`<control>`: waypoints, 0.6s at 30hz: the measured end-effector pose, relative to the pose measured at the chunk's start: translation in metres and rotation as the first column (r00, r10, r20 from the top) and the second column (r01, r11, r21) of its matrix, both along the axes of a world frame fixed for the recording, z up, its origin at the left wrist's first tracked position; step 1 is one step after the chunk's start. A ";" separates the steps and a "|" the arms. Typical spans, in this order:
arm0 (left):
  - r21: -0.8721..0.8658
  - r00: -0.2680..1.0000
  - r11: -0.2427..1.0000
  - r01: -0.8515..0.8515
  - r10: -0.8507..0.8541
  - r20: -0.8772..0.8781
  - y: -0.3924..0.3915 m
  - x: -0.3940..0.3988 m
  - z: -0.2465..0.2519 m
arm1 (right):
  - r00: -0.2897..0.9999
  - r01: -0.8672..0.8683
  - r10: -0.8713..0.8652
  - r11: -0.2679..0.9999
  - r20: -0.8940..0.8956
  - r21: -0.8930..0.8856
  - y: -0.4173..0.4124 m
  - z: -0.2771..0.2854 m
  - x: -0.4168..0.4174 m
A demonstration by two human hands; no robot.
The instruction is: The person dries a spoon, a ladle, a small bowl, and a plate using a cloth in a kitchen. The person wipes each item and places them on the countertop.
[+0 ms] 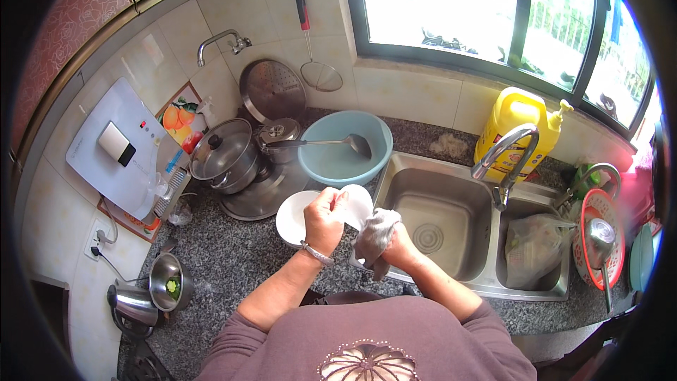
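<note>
My left hand (323, 220) pinches the rim of a small white dish (358, 204), held above the counter beside the sink. A grey cloth (374, 241) is bunched in my right hand (400, 247), against the dish's lower right edge. Just left of my left hand, a white bowl (292, 218) rests on the granite counter, partly hidden by that hand. Behind both hands stands a light blue plastic basin (330, 166) with a metal ladle (359, 144) lying across it.
A double steel sink (439, 206) lies right, under a curved faucet (508, 159). Its smaller bowl holds a plastic bag (534, 248). A yellow jug (510, 127) stands behind. A lidded pot (225, 156), a steel bowl (182, 296) and a kettle (135, 304) are left; a red colander (587, 254) sits far right.
</note>
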State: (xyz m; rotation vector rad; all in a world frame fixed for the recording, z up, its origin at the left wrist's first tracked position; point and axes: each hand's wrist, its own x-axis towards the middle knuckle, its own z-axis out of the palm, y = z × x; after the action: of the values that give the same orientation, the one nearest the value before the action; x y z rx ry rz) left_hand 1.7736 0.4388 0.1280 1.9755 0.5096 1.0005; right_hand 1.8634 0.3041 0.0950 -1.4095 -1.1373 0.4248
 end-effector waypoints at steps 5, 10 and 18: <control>-0.167 0.997 0.986 -0.025 0.036 0.062 0.019 0.000 0.005 | 0.998 -0.015 0.014 1.000 0.054 0.024 -0.010 -0.030 -0.010; -0.497 0.997 0.868 0.008 0.030 0.069 0.026 0.003 0.018 | 0.980 0.116 -0.125 0.991 0.154 0.070 -0.008 -0.017 -0.012; -0.550 0.972 0.802 0.234 -0.210 0.108 -0.014 0.012 -0.020 | 0.663 0.414 -0.494 0.868 0.563 0.275 0.010 -0.016 -0.009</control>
State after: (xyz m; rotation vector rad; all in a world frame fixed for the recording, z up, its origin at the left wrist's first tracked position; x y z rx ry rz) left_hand 1.7852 0.4252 0.1076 1.4375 0.4690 0.6429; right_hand 1.8545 0.3140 0.0791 -1.7122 -1.2286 -0.5176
